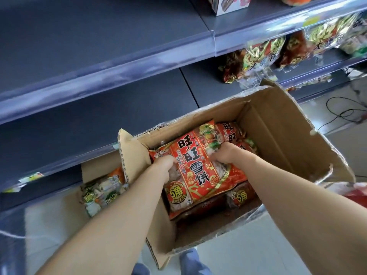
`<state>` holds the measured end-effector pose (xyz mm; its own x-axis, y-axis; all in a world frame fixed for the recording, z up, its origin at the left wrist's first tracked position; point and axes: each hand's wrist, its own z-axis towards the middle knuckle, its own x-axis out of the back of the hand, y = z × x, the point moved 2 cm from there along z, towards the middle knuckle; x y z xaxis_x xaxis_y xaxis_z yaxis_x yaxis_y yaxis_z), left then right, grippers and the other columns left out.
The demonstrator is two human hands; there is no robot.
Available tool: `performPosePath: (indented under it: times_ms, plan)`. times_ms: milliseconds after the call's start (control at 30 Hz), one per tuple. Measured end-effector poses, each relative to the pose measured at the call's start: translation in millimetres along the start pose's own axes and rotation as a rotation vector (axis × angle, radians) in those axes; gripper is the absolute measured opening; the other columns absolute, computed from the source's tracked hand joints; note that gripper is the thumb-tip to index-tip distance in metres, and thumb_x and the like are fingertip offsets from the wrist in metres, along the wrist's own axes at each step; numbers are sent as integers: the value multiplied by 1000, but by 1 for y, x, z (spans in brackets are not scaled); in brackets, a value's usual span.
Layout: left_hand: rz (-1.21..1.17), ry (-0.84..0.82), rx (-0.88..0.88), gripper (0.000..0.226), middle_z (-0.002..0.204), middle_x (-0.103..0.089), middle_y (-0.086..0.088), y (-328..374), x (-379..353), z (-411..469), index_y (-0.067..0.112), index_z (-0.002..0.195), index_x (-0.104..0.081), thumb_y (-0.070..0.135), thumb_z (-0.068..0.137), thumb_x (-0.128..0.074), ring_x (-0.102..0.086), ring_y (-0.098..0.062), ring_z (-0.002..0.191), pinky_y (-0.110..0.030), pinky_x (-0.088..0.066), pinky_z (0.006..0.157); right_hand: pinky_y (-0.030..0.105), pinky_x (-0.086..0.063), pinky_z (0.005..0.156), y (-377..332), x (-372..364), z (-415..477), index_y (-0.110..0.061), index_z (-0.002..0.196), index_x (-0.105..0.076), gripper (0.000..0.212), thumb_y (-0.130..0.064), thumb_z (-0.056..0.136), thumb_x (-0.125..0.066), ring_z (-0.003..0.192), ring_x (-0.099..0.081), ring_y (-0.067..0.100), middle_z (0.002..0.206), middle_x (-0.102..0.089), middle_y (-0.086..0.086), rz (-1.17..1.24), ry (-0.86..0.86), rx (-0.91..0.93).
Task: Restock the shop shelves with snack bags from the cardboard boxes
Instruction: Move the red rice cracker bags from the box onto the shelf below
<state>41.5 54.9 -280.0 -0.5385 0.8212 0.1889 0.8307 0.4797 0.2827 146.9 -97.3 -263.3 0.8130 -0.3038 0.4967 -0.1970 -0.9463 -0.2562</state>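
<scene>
An open cardboard box [286, 139] stands on the floor in front of the shelves, holding several red snack bags. The top red snack bag [196, 171] lies slanted across the pile. My left hand [163, 162] grips its left edge and my right hand [223, 153] grips its upper right part, both reaching down into the box. More red bags [241, 197] lie underneath. The dark shelf [95, 120] behind the box is bare.
A second box [87, 171] with green and white snack bags [101, 191] sits at the left under the lowest shelf. Gold and red bags [264, 54] fill the shelf at upper right. A black cable [345, 114] lies on the floor at right. My shoes [190, 259] show below.
</scene>
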Motion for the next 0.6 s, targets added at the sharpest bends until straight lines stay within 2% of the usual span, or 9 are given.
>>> performPosePath:
  times_ms: [100,167,267,333,400,533,600]
  plan:
    - [26,-40,2,25,82,-65,-13,1,2,1,5,102,-58,14,81,-66,-63,-26,68,-29,-44,56,31,-46,94,2,2,6,1,127,-55,52,-28,86,-67,121,-54,31,131,-57,17,122,-16,9]
    - [-10,-52,-4,53,91,-70,-14,-1,2,12,7,112,-58,18,63,-76,-70,-29,73,-32,-53,59,33,-45,98,6,1,6,1,131,-51,60,-29,83,-71,123,-53,32,134,-55,15,180,-35,-26]
    - [-8,-68,-3,96,104,-70,-17,-13,-1,66,14,125,-50,15,34,-79,-73,-37,74,-52,-56,62,39,-48,97,10,-1,0,0,134,-49,69,-26,77,-77,115,-59,34,129,-59,14,252,-57,-75]
    - [-38,-80,-39,97,104,-68,-20,-10,-2,62,15,125,-48,11,32,-78,-72,-40,73,-59,-55,67,43,-50,97,11,0,-7,0,133,-51,64,-19,78,-76,113,-61,33,127,-61,16,303,-71,-97]
    - [7,-64,-117,99,100,-69,-20,-1,-4,25,13,127,-44,11,34,-79,-72,-37,75,-56,-56,72,40,-47,99,10,6,-21,3,133,-50,57,-12,82,-71,119,-57,31,132,-57,15,291,-67,-102]
    - [124,-72,-228,85,103,-64,-16,13,2,-56,13,133,-26,7,65,-76,-66,-30,93,-46,-55,85,33,-45,96,13,28,-56,-1,132,-52,47,-15,88,-64,125,-52,29,137,-54,13,208,-50,-35]
    - [165,-88,-263,77,103,-63,-14,15,8,-76,12,131,-29,9,68,-74,-66,-27,91,-43,-56,80,31,-47,92,13,41,-76,-3,126,-57,41,-16,87,-64,122,-55,28,132,-57,13,206,-2,21]
